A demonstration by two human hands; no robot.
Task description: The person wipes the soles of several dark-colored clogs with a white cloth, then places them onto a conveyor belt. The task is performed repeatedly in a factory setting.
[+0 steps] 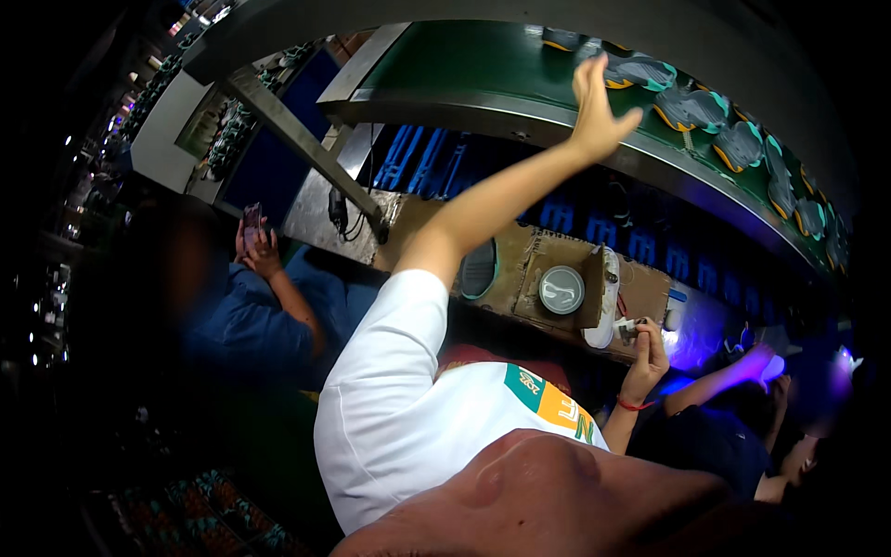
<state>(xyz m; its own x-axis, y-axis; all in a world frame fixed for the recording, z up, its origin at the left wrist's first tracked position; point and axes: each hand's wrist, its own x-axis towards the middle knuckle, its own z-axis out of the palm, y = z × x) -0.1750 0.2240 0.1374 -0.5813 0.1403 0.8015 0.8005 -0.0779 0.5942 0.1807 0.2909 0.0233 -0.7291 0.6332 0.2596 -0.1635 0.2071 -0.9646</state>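
Left hand [595, 110], fingers spread, reaches over the belt [464, 74]; nearest shoe [640, 71] lies just right, lengthwise along it. Right hand [646, 357] pinches a small tool [626, 328].

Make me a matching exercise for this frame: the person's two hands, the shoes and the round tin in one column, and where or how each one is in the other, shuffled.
Column one:
1. left hand
2. right hand
3. grey-and-teal shoes
4. round grey tin

Column two:
A. in a row on the green conveyor belt
B. raised, fingers open, above the belt
C. lying on the cardboard box
D. closed around a small object, red band at the wrist

Pairs: 1-B, 2-D, 3-A, 4-C
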